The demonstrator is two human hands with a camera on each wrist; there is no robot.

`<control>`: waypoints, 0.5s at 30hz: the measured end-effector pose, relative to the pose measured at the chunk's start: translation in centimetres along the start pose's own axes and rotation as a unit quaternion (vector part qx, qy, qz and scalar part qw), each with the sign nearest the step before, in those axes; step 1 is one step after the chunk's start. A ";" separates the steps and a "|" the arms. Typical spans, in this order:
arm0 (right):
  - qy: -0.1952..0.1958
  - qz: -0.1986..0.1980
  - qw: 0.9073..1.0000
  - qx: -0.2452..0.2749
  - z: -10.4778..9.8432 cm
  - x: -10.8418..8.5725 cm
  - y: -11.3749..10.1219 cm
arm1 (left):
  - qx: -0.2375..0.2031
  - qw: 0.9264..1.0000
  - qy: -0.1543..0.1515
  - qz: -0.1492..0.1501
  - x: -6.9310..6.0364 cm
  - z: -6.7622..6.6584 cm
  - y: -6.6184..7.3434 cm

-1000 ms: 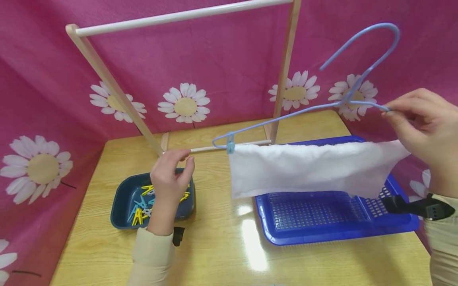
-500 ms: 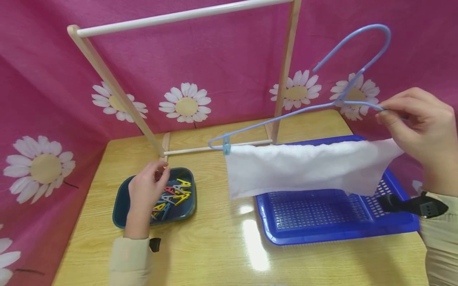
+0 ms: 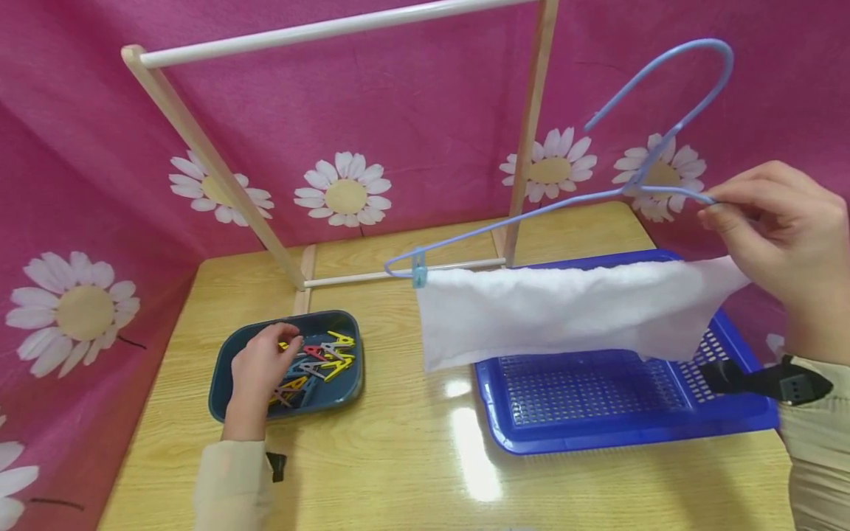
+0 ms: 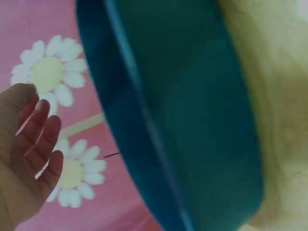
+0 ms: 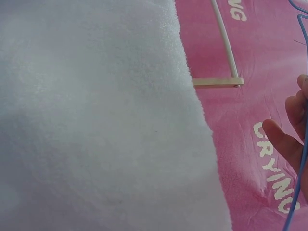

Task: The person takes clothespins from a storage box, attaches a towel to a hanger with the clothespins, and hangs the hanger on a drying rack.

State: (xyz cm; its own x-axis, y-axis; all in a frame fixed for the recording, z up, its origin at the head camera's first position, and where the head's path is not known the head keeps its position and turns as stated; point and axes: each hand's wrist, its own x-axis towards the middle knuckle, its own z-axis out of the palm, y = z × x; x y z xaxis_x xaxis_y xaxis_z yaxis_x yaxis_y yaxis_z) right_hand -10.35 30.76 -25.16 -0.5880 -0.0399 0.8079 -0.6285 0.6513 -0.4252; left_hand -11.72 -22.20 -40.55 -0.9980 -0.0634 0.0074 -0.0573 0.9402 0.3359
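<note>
My right hand (image 3: pixel 783 228) pinches the right arm of a light blue clothes hanger (image 3: pixel 531 214), whose hook points up. A white towel (image 3: pixel 564 313) hangs along the hanger's lower bar, and a light blue clothespin (image 3: pixel 419 269) clips its left end. Behind my right hand the towel's right end is hidden. In the right wrist view the towel (image 5: pixel 96 115) fills most of the frame. My left hand (image 3: pixel 259 365) is over the dark teal basin (image 3: pixel 352 383), near several clothespins (image 3: pixel 312 365). In the left wrist view its fingers (image 4: pixel 45 139) are loosely bent, with nothing seen between them.
A wooden rack with a white top rod (image 3: pixel 332 29) stands at the back of the table (image 3: pixel 398 457). Below the towel lies a blue perforated basket (image 3: pixel 598 435). A pink flowered cloth (image 3: pixel 432 133) surrounds the table on the back and sides.
My left hand has moved left and down to the basin, uncovering clothespins on its right side. My right hand, hanger and towel have shifted slightly left.
</note>
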 end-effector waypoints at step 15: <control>0.007 0.005 1.000 0.016 0.3 -0.1 -0.1 | 0.049 0.987 -0.102 0.118 1.3 3.7 -1.7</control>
State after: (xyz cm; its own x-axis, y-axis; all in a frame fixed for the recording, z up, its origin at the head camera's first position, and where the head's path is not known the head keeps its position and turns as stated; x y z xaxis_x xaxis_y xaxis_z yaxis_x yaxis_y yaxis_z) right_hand -10.40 30.46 -25.31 -0.5878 -0.0225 0.8087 -0.6386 0.6266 -0.4467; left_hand -13.03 -22.60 -44.58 -0.9682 0.2199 -0.1192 0.1841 0.9492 0.2553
